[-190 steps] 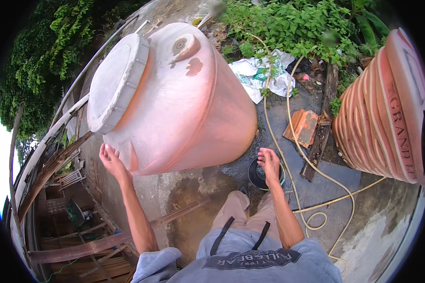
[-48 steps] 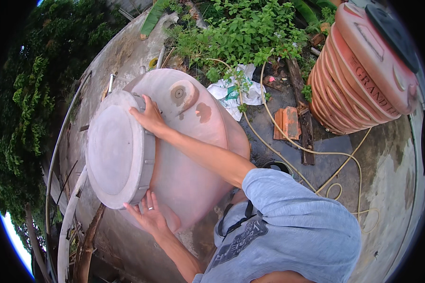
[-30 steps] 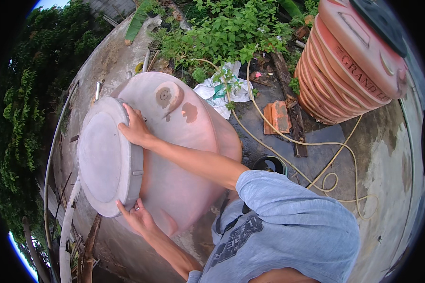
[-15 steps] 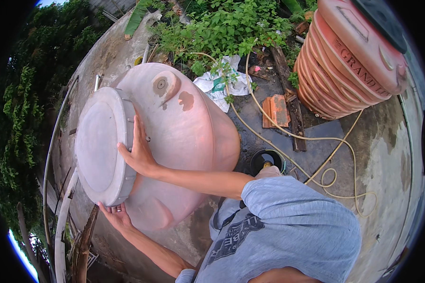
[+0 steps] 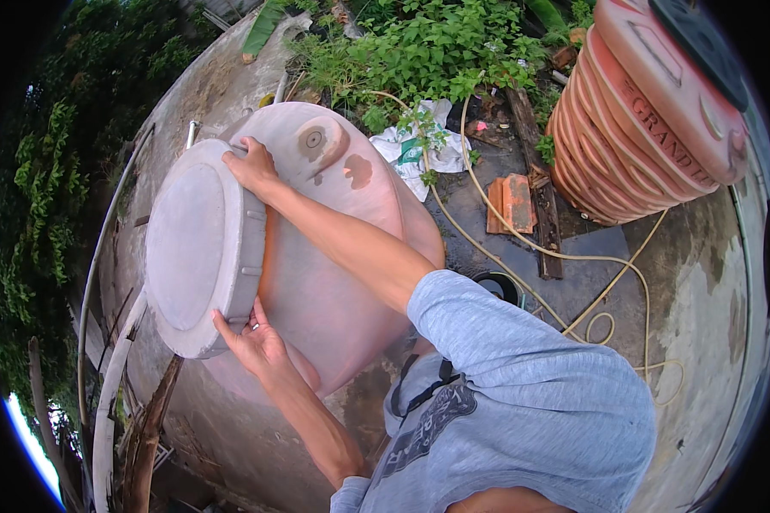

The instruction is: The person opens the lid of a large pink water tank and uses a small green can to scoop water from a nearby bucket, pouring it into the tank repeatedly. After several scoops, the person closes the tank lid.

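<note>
In the left half of the frame a large pink plastic tank [image 5: 334, 282] lies on its side, with its round grey lid [image 5: 198, 244] turned toward the left edge. Both hands are on this lid. The right hand [image 5: 250, 167] now grips the upper rim with its fingers curled over the edge; half a second ago it was lower, flat against the middle of the rim. The left hand [image 5: 252, 342] holds the lower rim from below, fingers bent around it, almost where it was before. So the hands have moved to opposite points of the rim, which I judge is a regrip for turning or pulling the lid; it still sits on the tank's mouth. A ribbed orange tank [image 5: 650, 111] stands at upper right, a yellow hose [image 5: 573, 256] runs over the wet concrete ground [image 5: 701, 325], and an orange brick [image 5: 513, 201] lies near centre top.
</note>
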Demonstrator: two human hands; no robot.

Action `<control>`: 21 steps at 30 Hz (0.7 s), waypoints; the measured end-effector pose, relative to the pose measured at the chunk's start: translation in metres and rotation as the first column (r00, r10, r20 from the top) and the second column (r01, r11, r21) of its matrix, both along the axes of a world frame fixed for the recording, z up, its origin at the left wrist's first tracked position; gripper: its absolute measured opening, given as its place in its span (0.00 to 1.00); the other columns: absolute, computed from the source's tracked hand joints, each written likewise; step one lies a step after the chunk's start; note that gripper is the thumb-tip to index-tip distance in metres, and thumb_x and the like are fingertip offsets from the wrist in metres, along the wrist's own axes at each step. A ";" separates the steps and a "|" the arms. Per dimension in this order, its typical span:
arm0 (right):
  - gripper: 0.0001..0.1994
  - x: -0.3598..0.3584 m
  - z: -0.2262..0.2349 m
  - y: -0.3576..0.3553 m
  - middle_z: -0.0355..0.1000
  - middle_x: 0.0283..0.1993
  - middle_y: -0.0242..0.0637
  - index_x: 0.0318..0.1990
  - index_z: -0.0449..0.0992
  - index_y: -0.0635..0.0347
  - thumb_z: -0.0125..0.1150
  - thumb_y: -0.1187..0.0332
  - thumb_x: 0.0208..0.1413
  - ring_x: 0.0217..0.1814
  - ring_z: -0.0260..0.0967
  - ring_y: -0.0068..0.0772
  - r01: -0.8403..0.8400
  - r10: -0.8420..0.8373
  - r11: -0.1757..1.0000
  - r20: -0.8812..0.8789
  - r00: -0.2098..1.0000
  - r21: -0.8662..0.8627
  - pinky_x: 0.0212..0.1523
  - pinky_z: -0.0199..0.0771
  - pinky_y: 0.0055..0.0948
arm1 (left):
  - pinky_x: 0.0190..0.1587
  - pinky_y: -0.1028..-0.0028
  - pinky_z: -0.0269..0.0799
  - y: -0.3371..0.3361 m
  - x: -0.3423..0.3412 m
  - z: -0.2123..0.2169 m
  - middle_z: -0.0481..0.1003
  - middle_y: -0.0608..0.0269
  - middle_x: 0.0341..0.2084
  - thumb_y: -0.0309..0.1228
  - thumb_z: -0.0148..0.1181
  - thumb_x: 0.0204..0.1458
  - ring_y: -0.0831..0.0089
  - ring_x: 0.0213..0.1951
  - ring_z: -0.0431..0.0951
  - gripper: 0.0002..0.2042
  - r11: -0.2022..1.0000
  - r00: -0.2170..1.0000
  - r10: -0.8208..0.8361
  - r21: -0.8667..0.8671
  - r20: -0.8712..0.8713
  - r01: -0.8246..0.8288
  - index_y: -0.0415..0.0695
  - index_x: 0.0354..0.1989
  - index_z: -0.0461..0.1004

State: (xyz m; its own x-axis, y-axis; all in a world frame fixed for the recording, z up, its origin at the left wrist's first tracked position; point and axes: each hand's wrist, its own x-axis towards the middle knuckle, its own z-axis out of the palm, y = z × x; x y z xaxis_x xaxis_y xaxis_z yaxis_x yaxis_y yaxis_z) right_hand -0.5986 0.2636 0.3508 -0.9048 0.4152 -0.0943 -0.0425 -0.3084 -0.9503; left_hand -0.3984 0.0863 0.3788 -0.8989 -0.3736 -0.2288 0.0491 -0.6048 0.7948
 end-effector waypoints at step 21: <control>0.30 -0.012 0.021 0.008 0.74 0.52 0.60 0.51 0.72 0.81 0.68 0.64 0.44 0.54 0.75 0.52 -0.162 0.179 0.973 0.096 0.979 -0.165 0.53 0.76 0.42 | 0.68 0.53 0.69 0.017 -0.005 0.010 0.61 0.50 0.65 0.36 0.70 0.56 0.57 0.65 0.65 0.36 0.991 0.997 0.066 0.123 -0.047 -0.060 0.39 0.68 0.58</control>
State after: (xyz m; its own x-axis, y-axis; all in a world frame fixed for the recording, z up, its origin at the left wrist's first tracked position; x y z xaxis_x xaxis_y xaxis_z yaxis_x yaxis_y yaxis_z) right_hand -0.6104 0.2719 0.3719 -0.9415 0.2282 -0.2479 0.1250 -0.4467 -0.8859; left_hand -0.4037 0.1034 0.3890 -0.8860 -0.4023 -0.2304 0.1290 -0.6913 0.7110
